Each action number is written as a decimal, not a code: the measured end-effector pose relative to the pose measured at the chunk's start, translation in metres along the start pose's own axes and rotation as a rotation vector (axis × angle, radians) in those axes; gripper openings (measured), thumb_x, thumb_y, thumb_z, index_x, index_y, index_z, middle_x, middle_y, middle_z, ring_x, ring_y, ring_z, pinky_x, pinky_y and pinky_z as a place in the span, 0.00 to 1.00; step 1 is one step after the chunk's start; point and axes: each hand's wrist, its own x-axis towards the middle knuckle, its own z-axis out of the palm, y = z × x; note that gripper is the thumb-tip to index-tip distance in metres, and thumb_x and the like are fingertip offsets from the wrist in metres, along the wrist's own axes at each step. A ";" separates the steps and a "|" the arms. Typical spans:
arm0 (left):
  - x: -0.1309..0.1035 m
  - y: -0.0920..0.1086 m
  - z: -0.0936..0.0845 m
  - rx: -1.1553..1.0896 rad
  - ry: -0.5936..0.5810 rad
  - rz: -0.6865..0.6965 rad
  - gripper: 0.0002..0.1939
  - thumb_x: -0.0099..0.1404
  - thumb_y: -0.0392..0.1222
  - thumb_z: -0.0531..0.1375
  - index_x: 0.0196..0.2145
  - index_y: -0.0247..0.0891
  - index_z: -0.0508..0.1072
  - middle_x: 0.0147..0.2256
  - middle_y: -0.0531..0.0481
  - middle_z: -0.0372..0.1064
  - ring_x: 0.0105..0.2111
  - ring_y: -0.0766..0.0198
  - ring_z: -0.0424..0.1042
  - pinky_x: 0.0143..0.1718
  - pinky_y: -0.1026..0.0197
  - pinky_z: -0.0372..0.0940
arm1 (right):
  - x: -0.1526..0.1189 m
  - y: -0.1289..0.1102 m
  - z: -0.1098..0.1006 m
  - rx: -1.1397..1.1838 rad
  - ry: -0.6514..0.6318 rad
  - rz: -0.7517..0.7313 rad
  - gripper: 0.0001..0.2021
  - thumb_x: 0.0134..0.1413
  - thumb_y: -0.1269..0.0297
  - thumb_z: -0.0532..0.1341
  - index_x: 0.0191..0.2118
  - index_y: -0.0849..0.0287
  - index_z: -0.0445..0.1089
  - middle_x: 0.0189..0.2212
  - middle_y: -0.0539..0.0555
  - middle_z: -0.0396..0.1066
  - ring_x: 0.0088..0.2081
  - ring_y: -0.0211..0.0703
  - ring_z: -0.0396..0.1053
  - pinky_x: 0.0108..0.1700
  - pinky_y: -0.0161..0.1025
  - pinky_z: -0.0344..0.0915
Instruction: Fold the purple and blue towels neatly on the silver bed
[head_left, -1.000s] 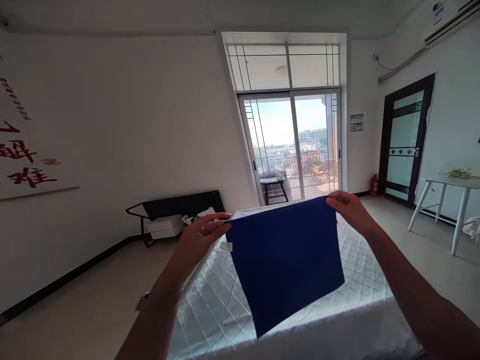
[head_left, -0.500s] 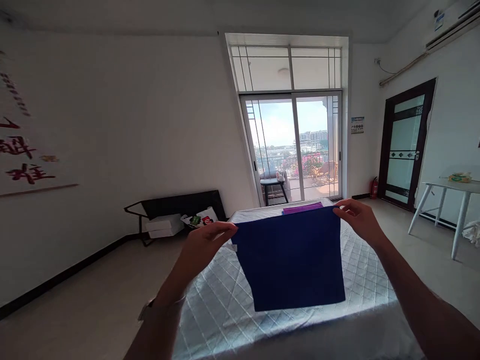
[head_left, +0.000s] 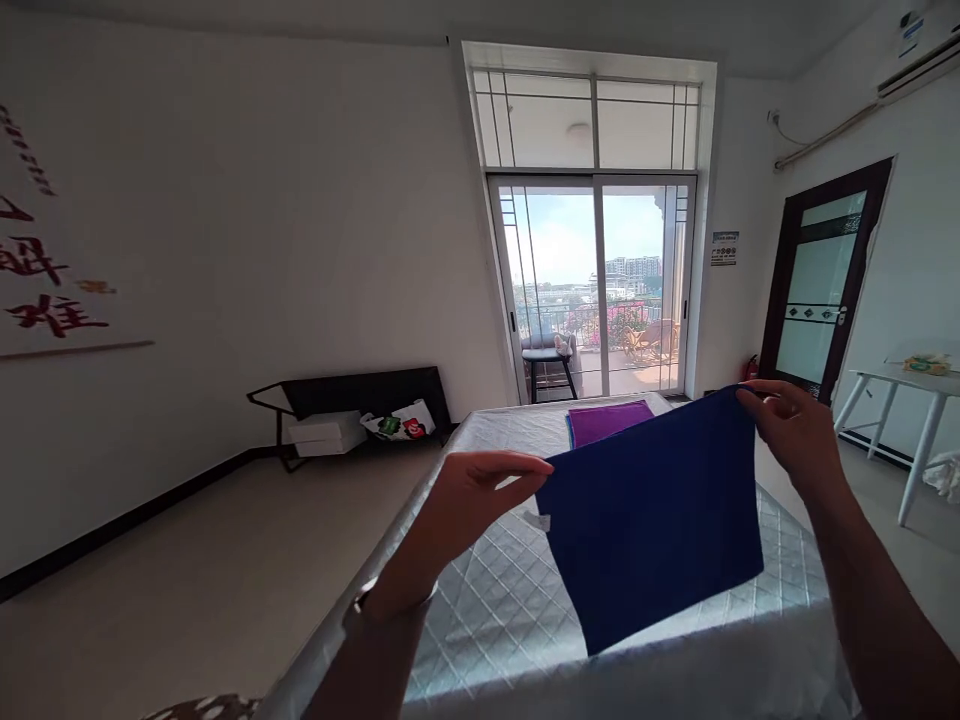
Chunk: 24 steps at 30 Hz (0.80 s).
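A dark blue cloth [head_left: 660,530] hangs spread out in the air between my two hands, its right side higher than its left. My left hand [head_left: 480,500] pinches its upper left corner between thumb and fingers. At the upper right corner, my right hand [head_left: 799,425] pinches the fabric the same way. A small white tag sticks out from the cloth's left edge. Behind it, a purple cloth [head_left: 606,420] lies flat on the quilted silvery-white table cover [head_left: 495,590], with a thin blue edge showing beneath it. The blue cloth hides part of both.
A black folded frame [head_left: 360,400] stands against the left wall with a white box [head_left: 326,433] and a printed bag [head_left: 401,422]. Sliding glass doors [head_left: 600,290] are at the back. On the right stands a white table [head_left: 911,385] near a dark-framed door [head_left: 821,285].
Both hands have moved to the right with the blue cloth, which now tilts, right side up. More of the purple cloth shows behind it. The view has shifted slightly.
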 end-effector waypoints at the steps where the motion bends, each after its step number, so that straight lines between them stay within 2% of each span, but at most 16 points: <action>1: 0.000 0.001 0.009 -0.003 -0.036 0.017 0.14 0.50 0.56 0.68 0.29 0.44 0.84 0.32 0.49 0.82 0.36 0.52 0.79 0.41 0.52 0.75 | 0.008 0.003 0.004 -0.012 0.000 0.014 0.20 0.50 0.44 0.67 0.41 0.55 0.76 0.17 0.45 0.65 0.18 0.38 0.62 0.21 0.36 0.58; 4: 0.002 -0.013 0.033 0.000 -0.097 0.008 0.13 0.54 0.54 0.65 0.32 0.45 0.84 0.34 0.50 0.82 0.38 0.52 0.79 0.43 0.52 0.74 | 0.028 0.016 0.036 -0.090 -0.087 0.067 0.15 0.56 0.53 0.64 0.44 0.57 0.73 0.25 0.51 0.74 0.25 0.42 0.71 0.29 0.39 0.66; 6: 0.000 -0.038 0.044 0.006 -0.134 -0.049 0.14 0.55 0.53 0.64 0.33 0.44 0.84 0.35 0.49 0.82 0.38 0.53 0.79 0.42 0.53 0.74 | 0.033 0.030 0.073 -0.202 -0.197 0.101 0.11 0.59 0.60 0.62 0.45 0.58 0.73 0.30 0.54 0.77 0.31 0.44 0.75 0.36 0.40 0.68; 8: -0.006 -0.072 0.051 0.023 -0.179 -0.123 0.15 0.55 0.52 0.62 0.33 0.42 0.83 0.34 0.48 0.82 0.36 0.55 0.79 0.41 0.56 0.73 | 0.026 0.047 0.119 -0.329 -0.369 0.121 0.10 0.60 0.65 0.60 0.46 0.59 0.73 0.35 0.56 0.78 0.38 0.46 0.76 0.43 0.41 0.68; 10: -0.018 -0.109 0.054 0.066 -0.211 -0.206 0.15 0.56 0.50 0.60 0.33 0.40 0.83 0.33 0.48 0.81 0.34 0.57 0.77 0.37 0.58 0.71 | 0.006 0.063 0.168 -0.421 -0.575 0.136 0.12 0.62 0.68 0.58 0.49 0.59 0.72 0.41 0.57 0.78 0.45 0.47 0.75 0.47 0.41 0.65; 14: -0.052 -0.176 0.048 0.267 -0.210 -0.378 0.16 0.56 0.45 0.54 0.33 0.40 0.81 0.31 0.51 0.79 0.31 0.60 0.74 0.34 0.61 0.67 | -0.059 0.085 0.258 -0.407 -0.769 0.144 0.11 0.60 0.72 0.58 0.47 0.60 0.74 0.40 0.58 0.79 0.45 0.47 0.75 0.45 0.37 0.64; 17: -0.077 -0.209 0.035 0.411 -0.222 -0.485 0.16 0.55 0.43 0.53 0.33 0.42 0.80 0.31 0.53 0.79 0.32 0.59 0.74 0.36 0.61 0.65 | -0.109 0.089 0.311 -0.379 -0.892 0.134 0.12 0.59 0.73 0.58 0.46 0.60 0.74 0.39 0.57 0.80 0.44 0.48 0.76 0.44 0.36 0.65; 19: -0.092 -0.223 0.025 0.467 -0.232 -0.541 0.15 0.56 0.43 0.53 0.33 0.42 0.80 0.31 0.53 0.79 0.33 0.58 0.75 0.36 0.61 0.65 | -0.137 0.086 0.338 -0.350 -0.959 0.111 0.15 0.59 0.73 0.57 0.50 0.60 0.73 0.42 0.58 0.80 0.47 0.49 0.76 0.46 0.37 0.65; 21: -0.103 -0.232 0.016 0.490 -0.228 -0.560 0.16 0.57 0.44 0.52 0.34 0.43 0.80 0.32 0.52 0.79 0.34 0.58 0.75 0.38 0.61 0.64 | -0.159 0.082 0.355 -0.313 -1.019 0.075 0.20 0.59 0.73 0.57 0.57 0.59 0.69 0.47 0.58 0.78 0.51 0.50 0.74 0.50 0.38 0.65; 24: -0.114 -0.238 0.008 0.496 -0.229 -0.564 0.17 0.59 0.44 0.51 0.34 0.42 0.79 0.33 0.51 0.79 0.36 0.57 0.76 0.39 0.60 0.64 | -0.180 0.077 0.356 -0.253 -1.094 0.011 0.26 0.59 0.71 0.60 0.63 0.58 0.64 0.57 0.59 0.73 0.58 0.48 0.69 0.57 0.38 0.62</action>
